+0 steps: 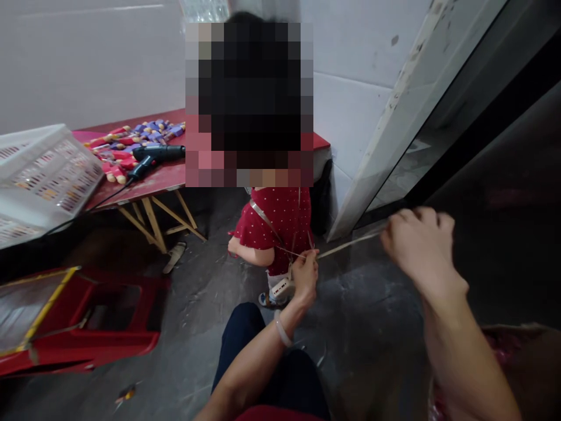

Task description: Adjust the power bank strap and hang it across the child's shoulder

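Note:
A person in a red dress with white dots (280,219) stands in front of me with their back turned. Thin pale straps cross the back of the dress. At its lower edge my left hand (305,276) pinches a narrow pale ribbon (348,244), and a small white box with dark slots (283,287) hangs beside those fingers. The ribbon runs taut to the right into my right hand (421,248), which is closed around its far end and slightly blurred. A pale bangle (281,329) circles my left wrist.
At the left, a red table (153,178) on wooden legs bears a dark green heat gun (151,159), several red and purple pieces, and a white plastic basket (48,181). A red stool (127,345) stands below. A door frame (394,128) rises at the right.

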Demonstrator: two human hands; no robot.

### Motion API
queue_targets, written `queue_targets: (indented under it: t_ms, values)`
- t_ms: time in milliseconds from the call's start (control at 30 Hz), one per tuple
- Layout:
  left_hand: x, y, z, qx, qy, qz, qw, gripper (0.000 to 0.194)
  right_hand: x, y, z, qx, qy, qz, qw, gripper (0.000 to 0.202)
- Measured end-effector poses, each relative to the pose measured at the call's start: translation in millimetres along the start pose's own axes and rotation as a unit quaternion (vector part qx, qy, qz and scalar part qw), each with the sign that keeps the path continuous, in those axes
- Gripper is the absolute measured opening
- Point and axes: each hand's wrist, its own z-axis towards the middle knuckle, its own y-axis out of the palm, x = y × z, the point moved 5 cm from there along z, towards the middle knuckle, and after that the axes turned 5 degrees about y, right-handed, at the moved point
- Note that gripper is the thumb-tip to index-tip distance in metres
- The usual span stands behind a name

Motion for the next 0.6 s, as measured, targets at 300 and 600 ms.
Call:
queue_targets:
  t_ms: [300, 600]
  values:
    - [-4.2, -19.0, 5.5, 0.044, 0.001, 0.022, 0.999, 0.028, 32.2, 35.4, 71.0, -0.113, -0.040, 0.367, 0.922, 0.056]
    - [4.1, 11.3, -9.7, -0.018, -0.041, -0.006, 0.999, 0.033, -29.9, -20.5, 102.5, -0.172, -0.073, 0.625, 0.758, 0.038]
